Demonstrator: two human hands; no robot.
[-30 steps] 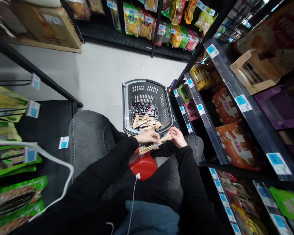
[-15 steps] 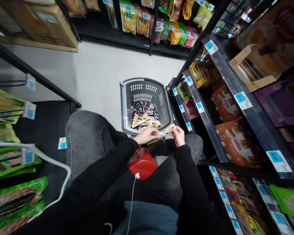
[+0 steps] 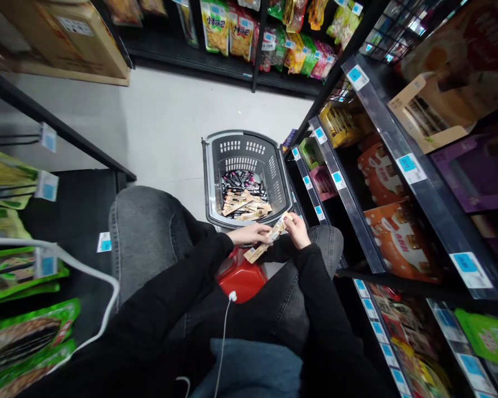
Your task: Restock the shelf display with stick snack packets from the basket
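Both hands meet over my knees, just in front of a grey shopping basket on the floor. My left hand and my right hand are closed on a long tan snack packet that slants from lower left to upper right between them. Inside the basket lie several tan packets like it and several black ones. I sit on a red stool, with black sleeves and grey jeans showing.
Dark shelves with blue price tags and orange, yellow and purple snack boxes run along my right. Green packets hang on the left. A white cable trails down my front. Pale floor and cardboard boxes lie beyond.
The packet tilted from nearly level to slanting, its lower end dropping toward the stool. Both hands stayed close together above my knees; the view shifted slightly.
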